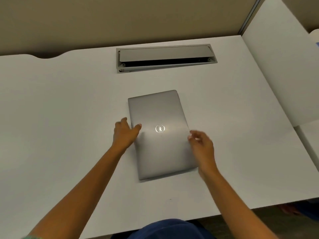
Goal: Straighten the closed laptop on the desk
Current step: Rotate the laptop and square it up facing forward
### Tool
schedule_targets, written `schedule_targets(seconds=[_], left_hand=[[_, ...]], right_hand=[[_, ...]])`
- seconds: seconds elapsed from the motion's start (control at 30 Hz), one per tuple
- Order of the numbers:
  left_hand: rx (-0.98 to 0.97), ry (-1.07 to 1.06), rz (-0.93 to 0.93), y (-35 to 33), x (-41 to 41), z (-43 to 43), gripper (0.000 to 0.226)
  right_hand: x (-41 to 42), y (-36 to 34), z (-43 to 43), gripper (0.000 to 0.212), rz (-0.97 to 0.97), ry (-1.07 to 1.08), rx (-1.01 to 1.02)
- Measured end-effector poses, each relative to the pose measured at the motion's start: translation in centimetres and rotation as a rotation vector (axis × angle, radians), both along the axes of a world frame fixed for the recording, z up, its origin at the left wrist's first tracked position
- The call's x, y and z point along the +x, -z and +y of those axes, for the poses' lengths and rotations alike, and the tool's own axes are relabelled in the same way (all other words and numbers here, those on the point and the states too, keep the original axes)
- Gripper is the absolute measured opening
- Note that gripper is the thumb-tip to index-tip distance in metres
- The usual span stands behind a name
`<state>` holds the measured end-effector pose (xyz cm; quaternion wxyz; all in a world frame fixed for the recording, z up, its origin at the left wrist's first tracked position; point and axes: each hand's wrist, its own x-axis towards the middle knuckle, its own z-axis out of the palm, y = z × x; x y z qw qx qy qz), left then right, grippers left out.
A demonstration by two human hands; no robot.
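Observation:
A closed grey laptop [160,149] with a round logo lies flat on the white desk [69,109], its long side running away from me and turned a little off square. My left hand [125,133] rests against the laptop's left edge, thumb on the lid and fingers spread. My right hand [202,145] is at the laptop's right edge, fingers curled and blurred; whether it touches the edge I cannot tell.
A grey cable-tray flap [165,57] is set into the desk behind the laptop, partly open. A beige partition wall [120,19] stands at the back. A second white desk surface [279,69] adjoins on the right. The desk's front edge is near my body.

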<state>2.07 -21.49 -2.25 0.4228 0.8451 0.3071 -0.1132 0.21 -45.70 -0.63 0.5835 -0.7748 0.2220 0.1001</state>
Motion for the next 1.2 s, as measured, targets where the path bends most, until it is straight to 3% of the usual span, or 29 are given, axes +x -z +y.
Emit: schedule_targets(seconds=[0.07,0.17,0.23,0.3,0.43,0.67,0.9,1.2], left_hand=[[0.112,0.099,-0.064,-0.3,2.4,0.1,0.076],[0.241,0.249,-0.138,-0.4,6.3,-0.4,0.073],[0.312,0.373,-0.15,-0.2,8.6,-0.7,0.072],[0.357,0.488,-0.127,0.4,10.8,-0.7,0.072],[0.365,0.576,-0.023,1.5,13.7,-0.6,0.069],[0.437,0.649,-0.034,2.3,14.1,-0.2,0.065],[0.271,0.394,0.084,0.9,12.3,3.3,0.054],[-0.041,-0.057,0.132,0.2,1.9,6.1,0.053]], right_hand=[[-4.5,0.0,0.6,0.014,0.134,0.086,0.261],[-9.5,0.5,2.0,0.011,0.51,0.236,0.603],[-11.1,1.1,2.8,0.02,0.657,0.337,0.704],[-11.2,1.1,3.4,0.027,0.662,0.386,0.738],[-9.5,0.9,4.2,0.032,0.552,0.406,0.732],[-8.9,1.2,4.9,0.01,0.561,0.45,0.676],[-7.4,1.2,2.6,0.03,0.485,0.359,0.574],[0.3,1.2,-2.8,0.03,0.366,0.061,0.225]])
